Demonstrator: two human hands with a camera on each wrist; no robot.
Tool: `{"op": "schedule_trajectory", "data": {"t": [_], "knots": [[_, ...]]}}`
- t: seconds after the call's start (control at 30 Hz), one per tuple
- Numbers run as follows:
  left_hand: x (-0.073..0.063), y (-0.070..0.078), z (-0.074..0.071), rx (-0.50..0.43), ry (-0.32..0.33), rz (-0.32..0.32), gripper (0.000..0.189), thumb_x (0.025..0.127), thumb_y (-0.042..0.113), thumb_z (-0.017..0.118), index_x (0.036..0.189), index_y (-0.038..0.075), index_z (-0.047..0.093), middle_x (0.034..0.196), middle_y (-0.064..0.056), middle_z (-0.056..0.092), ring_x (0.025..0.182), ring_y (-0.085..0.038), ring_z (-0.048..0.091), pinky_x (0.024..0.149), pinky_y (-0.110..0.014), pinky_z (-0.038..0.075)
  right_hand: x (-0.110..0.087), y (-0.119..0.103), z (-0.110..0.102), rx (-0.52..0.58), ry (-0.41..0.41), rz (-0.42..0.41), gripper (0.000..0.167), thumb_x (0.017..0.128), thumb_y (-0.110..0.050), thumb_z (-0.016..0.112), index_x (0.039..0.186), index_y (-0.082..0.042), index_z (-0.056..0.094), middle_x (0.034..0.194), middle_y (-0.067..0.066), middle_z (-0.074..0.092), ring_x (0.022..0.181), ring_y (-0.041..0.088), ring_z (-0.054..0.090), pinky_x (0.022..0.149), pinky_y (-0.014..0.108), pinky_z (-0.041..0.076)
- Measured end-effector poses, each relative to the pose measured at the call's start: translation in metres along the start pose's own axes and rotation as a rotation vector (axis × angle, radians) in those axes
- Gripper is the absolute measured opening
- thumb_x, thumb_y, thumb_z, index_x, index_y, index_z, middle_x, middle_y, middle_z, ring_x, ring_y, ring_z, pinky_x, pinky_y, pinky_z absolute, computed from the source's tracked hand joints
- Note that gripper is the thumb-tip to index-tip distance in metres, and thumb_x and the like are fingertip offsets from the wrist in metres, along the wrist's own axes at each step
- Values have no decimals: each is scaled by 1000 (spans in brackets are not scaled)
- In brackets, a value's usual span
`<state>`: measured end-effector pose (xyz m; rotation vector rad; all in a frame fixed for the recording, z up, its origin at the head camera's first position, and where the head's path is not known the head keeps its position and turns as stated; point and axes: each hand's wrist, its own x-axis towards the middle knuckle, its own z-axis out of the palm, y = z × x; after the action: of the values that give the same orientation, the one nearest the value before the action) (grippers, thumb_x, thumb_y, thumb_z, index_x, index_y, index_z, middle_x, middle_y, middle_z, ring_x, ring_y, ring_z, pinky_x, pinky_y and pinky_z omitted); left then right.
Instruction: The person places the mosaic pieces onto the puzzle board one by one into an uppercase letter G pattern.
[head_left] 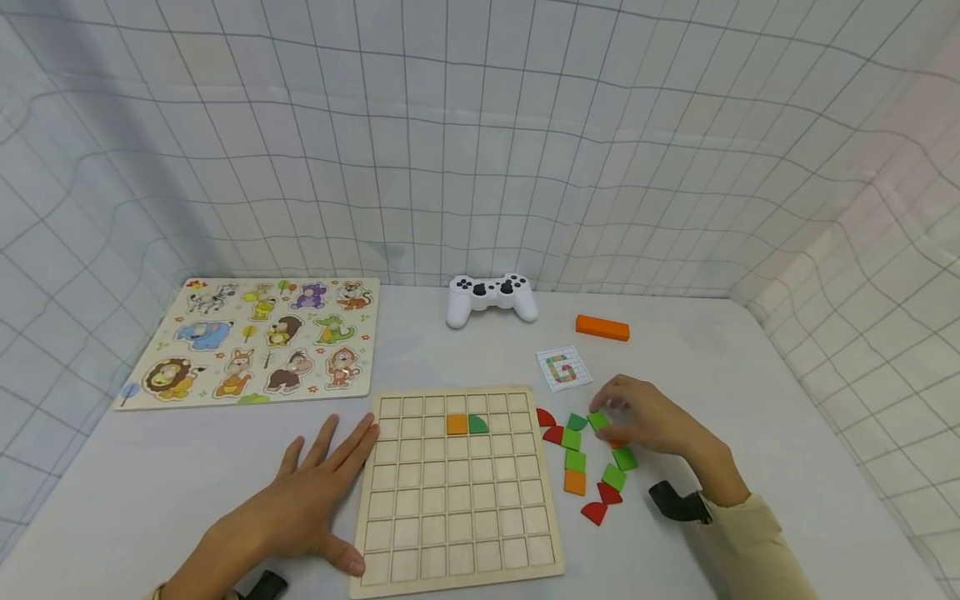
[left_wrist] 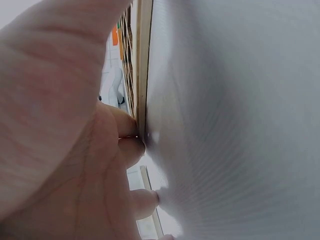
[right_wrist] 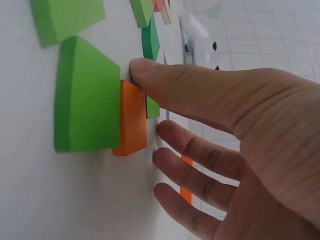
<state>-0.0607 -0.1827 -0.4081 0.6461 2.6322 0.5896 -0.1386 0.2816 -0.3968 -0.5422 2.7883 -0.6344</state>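
My left hand lies spread on the table, thumb and some fingertips against the left edge of the wooden grid board. In the left wrist view its fingers meet the board's side. An orange square tile and a green quarter-round tile sit side by side in the grid. My right hand hovers low over loose tiles, thumb and fingers apart around a light green square tile. In the right wrist view an orange tile and a larger-looking green tile lie by the thumb.
Several red, green and orange tiles lie right of the board. Behind them are a pattern card and an orange block. A white game controller stands at the back, an animal puzzle board at the left.
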Motion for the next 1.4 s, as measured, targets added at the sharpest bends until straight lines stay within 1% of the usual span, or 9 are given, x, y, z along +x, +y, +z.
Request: {"op": "schedule_trajectory", "data": {"t": [0.27, 0.43, 0.67, 0.8, 1.07, 1.23, 1.4], "knots": [[0, 1, -1, -2, -4, -3, 152, 44, 76, 79, 163, 13, 8, 170, -11, 2, 150, -54, -6, 108, -80, 0, 0, -2, 1, -36, 13, 5, 20, 84, -23, 82, 101, -17, 72, 105, -2, 64, 96, 17, 56, 85, 37, 54], [0, 1, -1, 1, -2, -5, 152, 44, 76, 79, 162, 13, 9, 170, -11, 3, 150, -54, -6, 108, -80, 0, -1, -3, -1, -55, 29, -14, 22, 84, -24, 82, 102, -16, 72, 102, -4, 66, 94, 15, 59, 84, 36, 56], [-1, 1, -2, 2, -6, -3, 151, 45, 76, 79, 163, 13, 8, 170, -11, 2, 150, -54, -6, 107, -81, 0, -2, -6, -2, -13, 33, -14, 21, 85, -22, 80, 102, -15, 71, 96, -8, 67, 92, 14, 60, 83, 35, 56], [-1, 1, -1, -1, -12, -6, 152, 45, 75, 79, 163, 13, 8, 170, -11, 2, 150, -55, -6, 107, -81, 0, -2, -10, -2, -14, 37, -20, 20, 86, -21, 79, 103, -15, 71, 95, -8, 67, 92, 15, 60, 85, 36, 57], [-1, 1, 0, -5, -14, -11, 152, 44, 75, 79, 162, 12, 8, 170, -12, 3, 150, -54, -6, 108, -80, 0, 2, -23, -3, -34, 36, -53, 20, 87, -22, 79, 104, -15, 72, 95, -9, 68, 91, 14, 62, 86, 38, 58], [-1, 1, 0, -4, -13, -11, 152, 44, 75, 79, 163, 13, 8, 170, -11, 3, 150, -54, -6, 108, -80, 0, 8, -34, -5, -65, 32, -99, 19, 87, -24, 79, 103, -16, 72, 94, -11, 67, 90, 12, 61, 85, 36, 57], [0, 1, 1, 4, -4, -12, 152, 44, 76, 79, 162, 13, 9, 170, -10, 3, 150, -54, -5, 108, -80, 0, 15, -46, -4, -70, 16, -135, 19, 87, -26, 79, 102, -17, 71, 94, -11, 66, 91, 10, 61, 86, 35, 56]]}}
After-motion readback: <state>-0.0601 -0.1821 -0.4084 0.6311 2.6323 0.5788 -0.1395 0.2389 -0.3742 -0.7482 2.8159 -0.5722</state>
